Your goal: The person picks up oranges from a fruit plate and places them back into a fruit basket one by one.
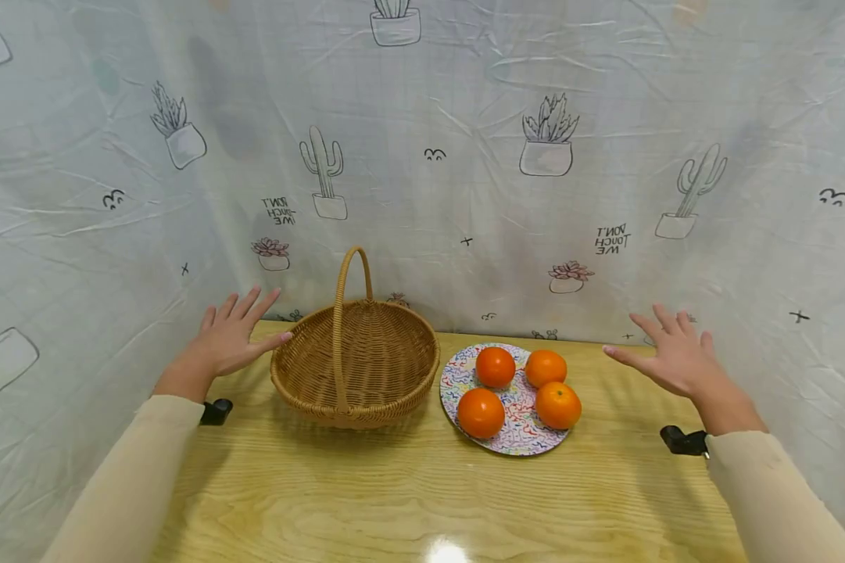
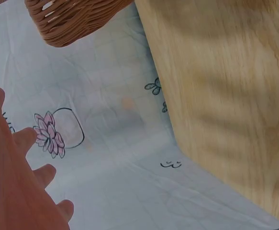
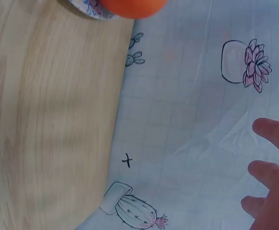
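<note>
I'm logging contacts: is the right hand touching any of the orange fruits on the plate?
Apart. The head view shows it: the table lies plainly visible between the right hand and all four orange fruits.

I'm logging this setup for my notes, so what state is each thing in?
Wicker basket: upright, empty, handle standing up.
Patterned plate: lying flat, loaded.
Round orange fruits: four, uncut on visible sides, resting on the plate.
Left hand: raised, fingers spread, holding nothing.
Right hand: raised, fingers spread, holding nothing.
Printed curtain: hanging, wrinkled.
Wooden table: glare spot near the bottom of the head view.
</note>
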The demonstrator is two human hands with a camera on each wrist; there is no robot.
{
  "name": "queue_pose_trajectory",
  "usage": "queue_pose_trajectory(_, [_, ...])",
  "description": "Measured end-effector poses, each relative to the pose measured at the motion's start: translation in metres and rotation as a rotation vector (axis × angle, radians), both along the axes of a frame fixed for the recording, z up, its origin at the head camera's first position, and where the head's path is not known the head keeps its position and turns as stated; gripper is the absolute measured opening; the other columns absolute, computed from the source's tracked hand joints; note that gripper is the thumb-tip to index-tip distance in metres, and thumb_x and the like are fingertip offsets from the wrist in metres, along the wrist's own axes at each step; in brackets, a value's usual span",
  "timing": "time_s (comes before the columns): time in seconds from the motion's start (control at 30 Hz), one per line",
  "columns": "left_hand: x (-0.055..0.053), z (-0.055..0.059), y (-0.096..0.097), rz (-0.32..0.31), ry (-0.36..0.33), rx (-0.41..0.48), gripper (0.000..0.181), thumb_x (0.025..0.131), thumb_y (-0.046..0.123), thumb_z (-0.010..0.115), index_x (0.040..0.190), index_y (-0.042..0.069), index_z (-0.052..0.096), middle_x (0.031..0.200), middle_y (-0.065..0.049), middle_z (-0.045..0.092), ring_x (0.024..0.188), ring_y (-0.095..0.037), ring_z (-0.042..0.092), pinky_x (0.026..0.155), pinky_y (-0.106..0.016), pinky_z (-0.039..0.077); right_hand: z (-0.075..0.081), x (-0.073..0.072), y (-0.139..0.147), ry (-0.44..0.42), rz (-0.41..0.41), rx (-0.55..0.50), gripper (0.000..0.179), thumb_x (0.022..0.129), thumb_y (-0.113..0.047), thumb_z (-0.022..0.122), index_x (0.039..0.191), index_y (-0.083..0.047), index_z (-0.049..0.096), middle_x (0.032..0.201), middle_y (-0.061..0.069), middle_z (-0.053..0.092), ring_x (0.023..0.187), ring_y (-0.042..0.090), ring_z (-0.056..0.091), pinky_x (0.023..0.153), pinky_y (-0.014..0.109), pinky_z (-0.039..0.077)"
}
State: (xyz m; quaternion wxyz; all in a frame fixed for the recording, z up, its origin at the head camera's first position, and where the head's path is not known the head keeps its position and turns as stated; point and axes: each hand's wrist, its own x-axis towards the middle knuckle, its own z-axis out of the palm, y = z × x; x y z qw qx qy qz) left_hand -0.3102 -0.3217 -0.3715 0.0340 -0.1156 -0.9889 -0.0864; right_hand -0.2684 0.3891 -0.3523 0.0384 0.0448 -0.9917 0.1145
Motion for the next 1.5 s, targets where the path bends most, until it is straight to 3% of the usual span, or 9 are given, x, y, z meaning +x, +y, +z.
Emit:
queue_pose_trajectory(0.47, [0.002,-0.010,0.000,-0.013,0.029,0.055,0.089,0.100,0.069,0.044,0.167,0.031,-0.001,0.173,-0.018,-0.002,0.153,-0.058,0.001,0.115,-0.081,-0.001,-0.013,0.004,-0.018,0.067,0.039,-0.064,0.095,0.094,-0.069,0.057,0.161,-0.007,0.032,0.168,0.030,0.007,0.151,0.061,-0.004,0.111,0.085,-0.001])
queue_pose_trajectory(0.77, [0.004,-0.015,0.006,-0.027,0.028,0.108,0.086,0.103,0.064,0.043,0.166,0.032,-0.005,0.172,-0.019,-0.001,0.152,-0.059,0.003,0.116,-0.080,0.001,-0.023,0.006,-0.029,0.140,0.057,-0.079,0.090,0.093,-0.065,0.062,0.155,-0.003,0.041,0.165,0.034,0.018,0.148,0.064,0.010,0.110,0.084,0.010])
queue_pose_trajectory(1.07, [0.007,-0.020,0.014,-0.083,0.075,0.254,0.081,0.105,0.054,0.048,0.167,0.027,0.005,0.171,-0.023,0.007,0.153,-0.055,0.012,0.118,-0.077,0.010,-0.040,0.008,-0.044,0.222,0.092,-0.143,0.082,0.092,-0.058,0.068,0.150,-0.003,0.049,0.162,0.033,0.026,0.146,0.062,0.021,0.109,0.082,0.020])
queue_pose_trajectory(1.33, [0.011,-0.026,0.016,-0.134,0.061,0.405,0.072,0.109,0.043,0.045,0.167,0.025,0.009,0.170,-0.022,0.014,0.154,-0.053,0.013,0.117,-0.077,0.012,-0.055,0.010,-0.063,0.263,0.116,-0.252,0.081,0.088,-0.052,0.076,0.150,-0.006,0.050,0.163,0.027,0.031,0.146,0.057,0.028,0.107,0.081,0.028])
queue_pose_trajectory(1.5, [0.011,-0.034,0.014,-0.125,0.040,0.473,0.068,0.110,0.042,0.043,0.167,0.023,0.011,0.170,-0.023,0.015,0.152,-0.054,0.016,0.115,-0.078,0.016,-0.065,0.011,-0.073,0.267,0.132,-0.301,0.079,0.088,-0.048,0.077,0.149,-0.005,0.051,0.162,0.026,0.033,0.145,0.057,0.030,0.105,0.081,0.030])
